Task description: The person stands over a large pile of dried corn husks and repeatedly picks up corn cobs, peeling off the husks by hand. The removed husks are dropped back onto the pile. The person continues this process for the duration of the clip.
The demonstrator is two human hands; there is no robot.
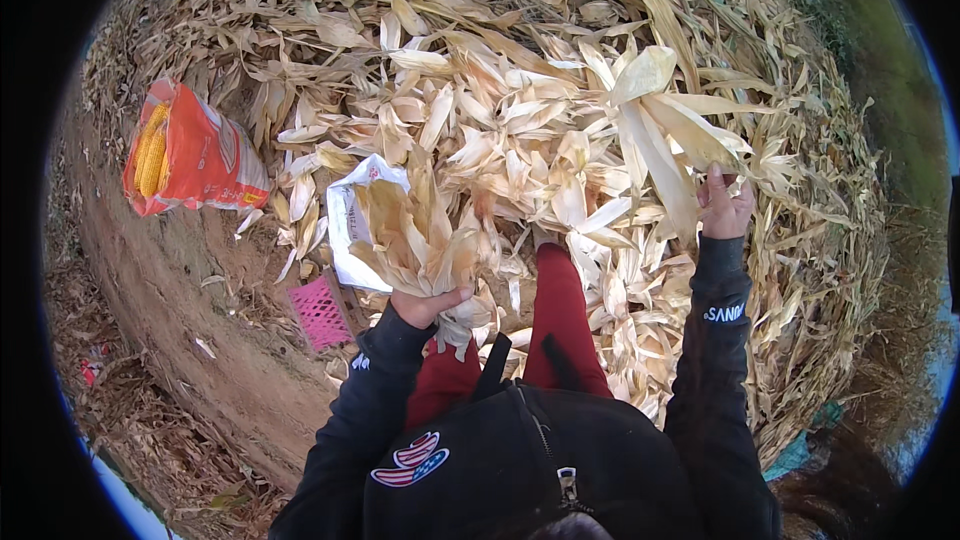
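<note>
My left hand [429, 306] grips a bunch of dry corn husks [420, 240], its leaves fanning upward and partly covering a white bag [343, 232] that bears writing. Out to the right, my right hand [726, 202] pinches the base of a spread, pale corn husk [660, 120]. Between and beyond the two hands lies a thick heap of loose husks [517, 112]. Whether anything sits inside the white bag is hidden by the husk bunch.
An orange bag [217, 157] with yellow corn cobs [152, 154] at its mouth lies on bare soil [195, 345] at the left. Close to my left forearm is a pink woven seat or panel [320, 313]. Dry corn stalks [810, 165] line the right side.
</note>
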